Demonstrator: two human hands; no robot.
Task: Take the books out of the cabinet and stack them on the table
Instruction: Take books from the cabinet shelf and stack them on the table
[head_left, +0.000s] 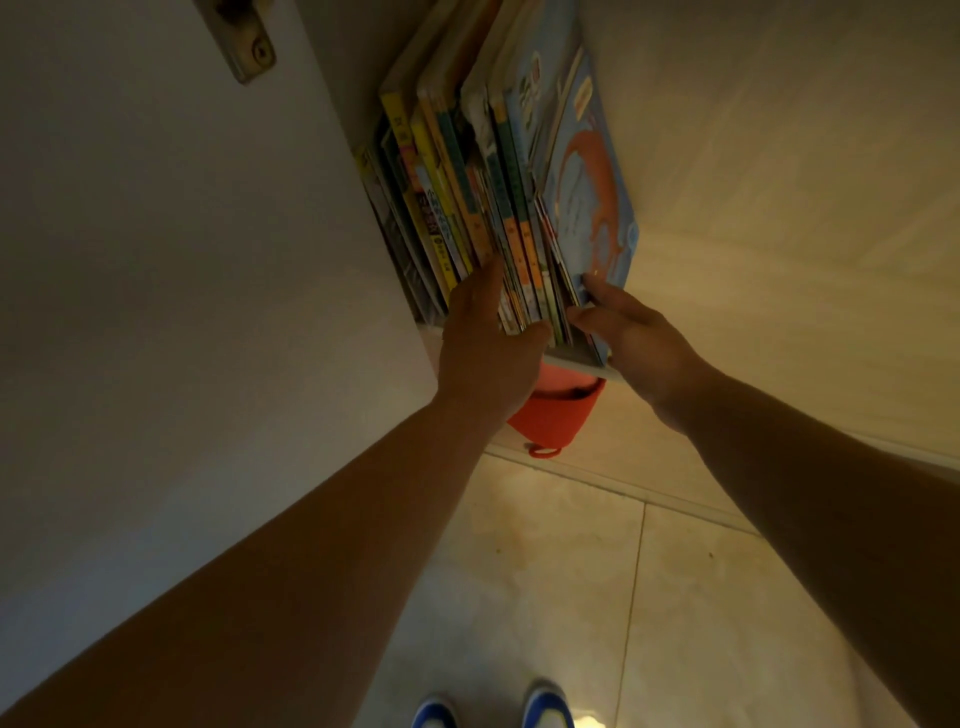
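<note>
Now my left hand and right hand bracket the books, each grip curled on the bundle's sides to lift it out together.

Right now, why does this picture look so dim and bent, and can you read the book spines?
Head view: the light is dim and warm, brightest on the floor tiles and the right wall, leaving both forearms in shadow; the wide lens bows the cabinet door; the books show colours, but spine lettering is too soft to read; the left hand and right hand are dark but sharp enough.
</note>
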